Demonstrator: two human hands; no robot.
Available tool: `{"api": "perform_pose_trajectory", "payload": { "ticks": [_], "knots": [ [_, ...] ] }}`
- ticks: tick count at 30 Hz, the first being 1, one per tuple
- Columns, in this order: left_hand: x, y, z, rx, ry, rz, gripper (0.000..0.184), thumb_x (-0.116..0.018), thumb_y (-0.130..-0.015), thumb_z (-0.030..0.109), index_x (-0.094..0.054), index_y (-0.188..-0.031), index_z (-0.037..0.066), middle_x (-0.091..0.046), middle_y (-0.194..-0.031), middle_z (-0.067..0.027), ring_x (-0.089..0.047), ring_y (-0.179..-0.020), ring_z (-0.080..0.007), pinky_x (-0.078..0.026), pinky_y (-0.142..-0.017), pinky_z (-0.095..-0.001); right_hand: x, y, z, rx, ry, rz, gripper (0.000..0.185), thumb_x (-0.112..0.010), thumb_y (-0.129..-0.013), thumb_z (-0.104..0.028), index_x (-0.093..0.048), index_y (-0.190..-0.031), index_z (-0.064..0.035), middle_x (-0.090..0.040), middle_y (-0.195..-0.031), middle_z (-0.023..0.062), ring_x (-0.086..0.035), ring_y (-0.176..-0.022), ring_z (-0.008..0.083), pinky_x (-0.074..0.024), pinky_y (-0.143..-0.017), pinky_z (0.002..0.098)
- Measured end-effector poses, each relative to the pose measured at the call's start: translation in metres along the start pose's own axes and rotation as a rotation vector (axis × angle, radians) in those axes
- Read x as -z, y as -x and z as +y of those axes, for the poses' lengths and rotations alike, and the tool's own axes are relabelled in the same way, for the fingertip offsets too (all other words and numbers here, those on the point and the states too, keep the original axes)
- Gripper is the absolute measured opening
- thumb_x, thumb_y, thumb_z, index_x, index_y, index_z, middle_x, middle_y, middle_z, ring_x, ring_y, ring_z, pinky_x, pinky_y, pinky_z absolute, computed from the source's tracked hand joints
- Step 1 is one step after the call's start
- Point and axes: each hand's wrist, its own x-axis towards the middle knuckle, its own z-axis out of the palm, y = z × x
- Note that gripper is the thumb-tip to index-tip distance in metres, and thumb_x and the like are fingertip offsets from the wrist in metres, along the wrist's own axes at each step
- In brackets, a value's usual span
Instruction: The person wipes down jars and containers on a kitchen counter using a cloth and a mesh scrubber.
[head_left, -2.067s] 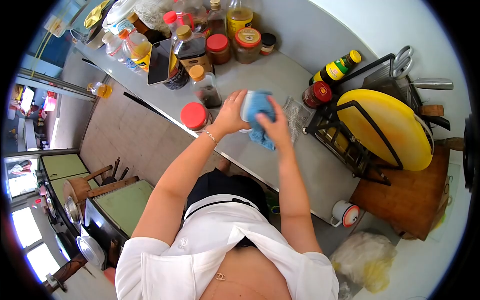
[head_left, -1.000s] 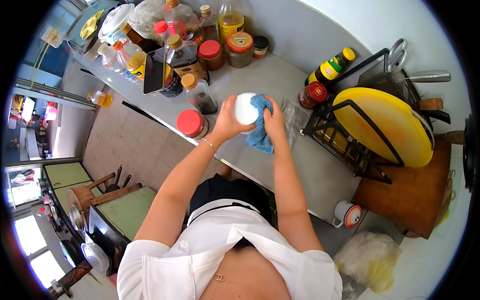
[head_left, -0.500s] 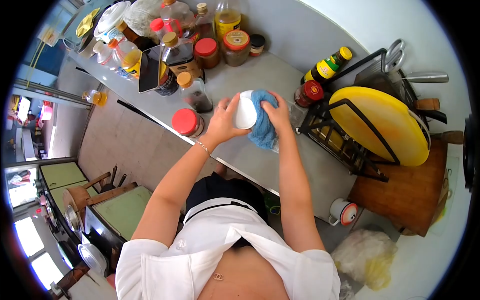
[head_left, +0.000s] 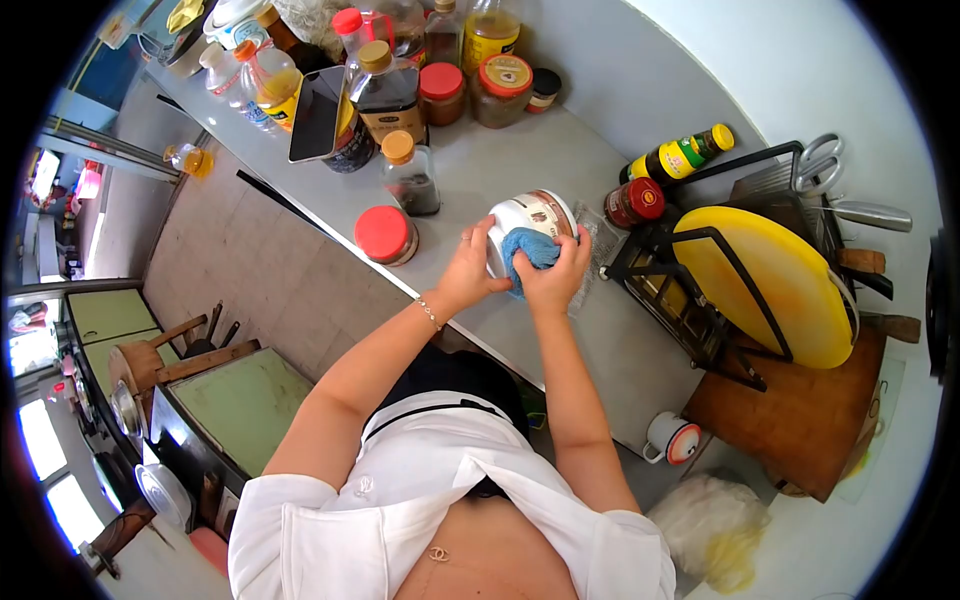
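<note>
A white tub (head_left: 541, 208) with a brown label is held on its side above the grey counter, its printed side showing. My left hand (head_left: 472, 268) grips it at the left end, fingers wrapped round the rim. Bunched in my right hand (head_left: 553, 277) is a blue cloth (head_left: 531, 250), pressed against the near side of the tub. Behind my right hand a piece of clear bubbled plastic (head_left: 597, 250) lies on the counter. To the left of my left hand stands a red-lidded jar (head_left: 385, 235).
Bottles and jars crowd the counter's back left, with a phone (head_left: 318, 115) leaning among them. To the right are a sauce bottle (head_left: 680, 157), a red jar (head_left: 635, 203), a black rack (head_left: 667, 300) with a yellow board (head_left: 765, 285), and an enamel mug (head_left: 672, 438).
The tub has turned from its plain white end to its labelled side. The blue cloth has shifted from its right edge to its near side, with my right hand.
</note>
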Motion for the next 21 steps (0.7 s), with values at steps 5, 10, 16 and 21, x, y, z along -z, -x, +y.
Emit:
{"api": "perform_pose_trajectory", "payload": {
  "ticks": [5, 10, 16, 21],
  "knots": [
    [0.0, -0.004, -0.001, -0.074, -0.026, 0.102, 0.094, -0.082, -0.057, 0.013, -0.028, -0.133, 0.002, -0.041, -0.123, -0.0209, -0.048, -0.106, -0.033, -0.047, -0.086, -0.0379, -0.009, -0.011, 0.022, -0.218, -0.042, 0.03, 0.04, -0.067, -0.071, -0.028, -0.052, -0.098, -0.0025, -0.051, -0.117, 0.0217, -0.05, -0.107, 0.0374, -0.0413, -0.087, 0.0484],
    [0.014, -0.004, 0.005, -0.09, -0.048, 0.174, 0.091, -0.083, -0.054, 0.017, -0.033, -0.129, 0.004, -0.043, -0.123, -0.0208, -0.045, -0.112, -0.0369, -0.042, -0.092, -0.0399, 0.028, -0.046, 0.054, -0.819, -1.224, -0.187, 0.049, -0.049, -0.089, -0.041, -0.048, -0.121, -0.0048, -0.055, -0.12, 0.0148, -0.054, -0.107, 0.027, -0.0438, -0.091, 0.0412],
    [0.018, -0.007, 0.014, -0.194, -0.208, 0.186, 0.09, -0.083, -0.052, 0.017, -0.035, -0.127, 0.005, -0.042, -0.123, -0.0197, -0.045, -0.112, -0.0376, -0.041, -0.094, -0.0421, 0.032, -0.059, 0.02, -0.393, -0.685, -0.59, 0.055, -0.058, -0.082, -0.038, -0.049, -0.123, -0.002, -0.045, -0.133, 0.0175, -0.047, -0.118, 0.0308, -0.0372, -0.099, 0.0397],
    [0.013, -0.002, 0.013, -0.193, -0.245, 0.141, 0.087, -0.082, -0.051, 0.011, -0.037, -0.125, 0.006, -0.04, -0.125, -0.0195, -0.042, -0.113, -0.0405, -0.04, -0.095, -0.0424, 0.001, -0.077, -0.014, -0.216, 0.07, -0.548, 0.056, -0.065, -0.074, -0.036, -0.053, -0.117, -0.0023, -0.051, -0.123, 0.023, -0.051, -0.112, 0.037, -0.0389, -0.095, 0.0418]
  ]
}}
